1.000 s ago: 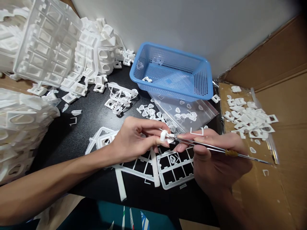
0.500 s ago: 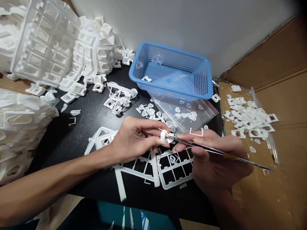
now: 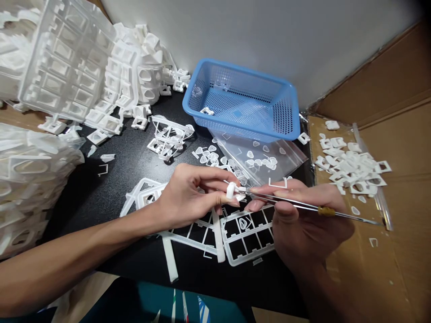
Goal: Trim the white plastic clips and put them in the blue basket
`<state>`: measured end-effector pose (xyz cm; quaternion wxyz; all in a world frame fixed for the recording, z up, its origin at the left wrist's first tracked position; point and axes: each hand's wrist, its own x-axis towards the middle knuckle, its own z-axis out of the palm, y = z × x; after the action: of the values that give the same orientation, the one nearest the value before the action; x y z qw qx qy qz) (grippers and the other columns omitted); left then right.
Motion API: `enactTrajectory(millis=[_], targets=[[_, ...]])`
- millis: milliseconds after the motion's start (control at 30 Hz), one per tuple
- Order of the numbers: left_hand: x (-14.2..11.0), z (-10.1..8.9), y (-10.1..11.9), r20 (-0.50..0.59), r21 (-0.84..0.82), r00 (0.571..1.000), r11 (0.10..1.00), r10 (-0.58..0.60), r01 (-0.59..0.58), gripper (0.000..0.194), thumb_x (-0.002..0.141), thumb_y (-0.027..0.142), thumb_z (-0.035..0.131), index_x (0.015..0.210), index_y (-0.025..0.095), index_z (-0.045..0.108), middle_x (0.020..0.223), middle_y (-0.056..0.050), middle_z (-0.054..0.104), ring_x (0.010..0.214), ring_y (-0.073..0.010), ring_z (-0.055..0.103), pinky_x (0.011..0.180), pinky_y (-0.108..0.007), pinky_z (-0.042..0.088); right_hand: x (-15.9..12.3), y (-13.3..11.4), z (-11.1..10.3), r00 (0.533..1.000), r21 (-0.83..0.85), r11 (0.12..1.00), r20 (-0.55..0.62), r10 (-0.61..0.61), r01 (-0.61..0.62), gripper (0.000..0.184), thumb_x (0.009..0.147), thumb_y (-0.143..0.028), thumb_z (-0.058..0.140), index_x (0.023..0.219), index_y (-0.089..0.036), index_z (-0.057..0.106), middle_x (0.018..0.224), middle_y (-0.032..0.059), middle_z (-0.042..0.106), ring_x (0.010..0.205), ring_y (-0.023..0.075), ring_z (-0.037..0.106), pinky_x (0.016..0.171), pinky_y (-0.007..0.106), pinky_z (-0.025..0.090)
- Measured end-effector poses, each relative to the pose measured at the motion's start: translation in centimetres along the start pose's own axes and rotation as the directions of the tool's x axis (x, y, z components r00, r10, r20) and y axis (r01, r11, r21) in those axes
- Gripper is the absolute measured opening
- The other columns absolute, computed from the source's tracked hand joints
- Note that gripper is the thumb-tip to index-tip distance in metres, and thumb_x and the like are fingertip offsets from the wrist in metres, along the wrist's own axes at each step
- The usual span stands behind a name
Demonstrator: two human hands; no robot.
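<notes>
We hold the white part point(image 3: 230, 190) in the left hand point(image 3: 188, 193), pinched between thumb and fingertips, above the worktop point(image 3: 131, 154). The right hand point(image 3: 310, 215) is closed around the metal tool point(image 3: 296, 204), a slim item with a yellow section, gripped between thumb and fingers. We have its working end at the right side of the white part; the exact contact point is too small to tell.

Below our hands, the open grid frames point(image 3: 251, 255) lie on the worktop, together with the white strips point(image 3: 170, 260). Beyond our hands, the small rings point(image 3: 212, 157) lie loose near the clear bag point(image 3: 289, 157), which extends partly under the blue basket point(image 3: 242, 68). One white piece point(image 3: 206, 111) is inside the basket. To the basket's left, we have the tangled white frames point(image 3: 170, 137) and, farther left, the stacked white panels point(image 3: 67, 58). At right, the pile of white pieces point(image 3: 357, 166) rests on the cardboard point(image 3: 370, 278).
</notes>
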<state>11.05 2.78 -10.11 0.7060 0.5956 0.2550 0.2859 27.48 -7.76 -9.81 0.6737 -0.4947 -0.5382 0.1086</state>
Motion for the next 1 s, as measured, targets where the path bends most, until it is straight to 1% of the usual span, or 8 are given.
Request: enactTrajectory(millis=[300, 433, 600, 700, 767, 867, 933, 1000], targets=[[0.1, 0.0, 0.0, 0.002, 0.008, 1.000, 1.000, 0.005, -0.005, 0.018, 0.078, 0.010, 0.087, 0.094, 0.011, 0.079, 0.078, -0.006, 0.083, 0.057, -0.0186, 0.078, 0.051, -0.020, 0.067, -0.4, 0.3, -0.2, 1.000, -0.025, 0.999, 0.016, -0.026, 0.027, 0.014, 0.090, -0.014, 0.080, 0.101, -0.022, 0.076, 0.079, -0.0006, 0.076, 0.078, 0.0247, 0.082, 0.064, 0.039, 0.070], [0.0, -0.1, -0.1, -0.010, 0.089, 0.999, 0.995, 0.048, -0.047, 0.017, 0.079, 0.010, 0.086, 0.095, 0.011, 0.080, 0.079, -0.005, 0.083, 0.059, -0.0175, 0.079, 0.054, -0.019, 0.067, -0.7, 0.6, -0.5, 0.995, -0.083, 0.993, 0.064, -0.077, 0.082, 0.017, 0.087, -0.012, 0.081, 0.099, -0.023, 0.075, 0.088, 0.0016, 0.082, 0.078, 0.0243, 0.082, 0.064, 0.039, 0.071], [-0.1, -0.1, -0.3, -0.022, 0.173, 0.996, 0.982, 0.083, -0.078, 0.015, 0.081, 0.011, 0.084, 0.095, 0.013, 0.080, 0.079, -0.005, 0.083, 0.061, -0.0177, 0.080, 0.055, -0.018, 0.067, -1.2, 0.2, -0.6, 0.990, -0.158, 0.984, 0.128, -0.062, 0.082, 0.019, 0.086, -0.009, 0.079, 0.098, -0.024, 0.077, 0.102, 0.0043, 0.084, 0.083, 0.0230, 0.082, 0.068, 0.036, 0.070], [-0.3, -0.1, -0.2, -0.020, 0.210, 0.995, 0.973, 0.100, -0.093, 0.014, 0.080, 0.012, 0.085, 0.093, 0.014, 0.080, 0.080, -0.003, 0.084, 0.063, -0.0184, 0.081, 0.056, -0.018, 0.067, -1.3, -0.3, -0.4, 0.983, -0.220, 0.973, 0.181, -0.034, 0.074, 0.014, 0.090, -0.012, 0.076, 0.094, -0.025, 0.079, 0.096, 0.0029, 0.084, 0.079, 0.0197, 0.081, 0.065, 0.031, 0.067], [-0.3, -0.1, 0.0, -0.021, 0.230, 0.996, 0.970, 0.090, -0.082, 0.014, 0.080, 0.012, 0.085, 0.093, 0.016, 0.080, 0.079, -0.002, 0.083, 0.056, -0.0167, 0.078, 0.052, -0.017, 0.066, -1.1, -0.4, -0.2, 0.989, -0.165, 0.986, 0.147, 0.005, 0.020, 0.006, 0.093, -0.019, 0.076, 0.096, -0.024, 0.079, 0.079, 0.0012, 0.081, 0.071, 0.0186, 0.079, 0.060, 0.030, 0.065], [-0.1, -0.1, 0.2, -0.026, 0.216, 0.998, 0.975, 0.064, -0.057, 0.016, 0.079, 0.011, 0.085, 0.093, 0.018, 0.080, 0.074, 0.001, 0.082, 0.048, -0.0149, 0.075, 0.045, -0.015, 0.062, -0.6, -0.1, -0.3, 0.991, -0.041, 0.993, 0.060, 0.116, -0.113, 0.008, 0.098, -0.025, 0.072, 0.096, -0.022, 0.079, 0.062, -0.0033, 0.073, 0.057, 0.0146, 0.072, 0.057, 0.029, 0.061], [0.2, 0.0, 0.3, -0.034, 0.165, 0.999, 0.986, 0.028, -0.022, 0.018, 0.077, 0.009, 0.087, 0.092, 0.020, 0.080, 0.068, 0.002, 0.080, 0.046, -0.0145, 0.073, 0.044, -0.015, 0.061, -0.4, 0.2, -0.5, 0.995, -0.042, 0.994, 0.033, 0.099, -0.098, 0.007, 0.097, -0.024, 0.073, 0.099, -0.020, 0.079, 0.069, -0.0017, 0.076, 0.057, 0.0131, 0.072, 0.056, 0.028, 0.060], [0.3, 0.1, 0.4, -0.025, 0.104, 1.000, 0.994, -0.009, 0.011, 0.021, 0.075, 0.008, 0.089, 0.090, 0.020, 0.081, 0.061, 0.003, 0.077, 0.044, -0.0150, 0.072, 0.044, -0.015, 0.062, -0.4, 0.5, -0.7, 0.999, -0.040, 0.999, 0.032, 0.002, -0.001, 0.009, 0.095, -0.023, 0.076, 0.103, -0.021, 0.078, 0.084, 0.0019, 0.082, 0.062, 0.0142, 0.075, 0.057, 0.029, 0.061]])
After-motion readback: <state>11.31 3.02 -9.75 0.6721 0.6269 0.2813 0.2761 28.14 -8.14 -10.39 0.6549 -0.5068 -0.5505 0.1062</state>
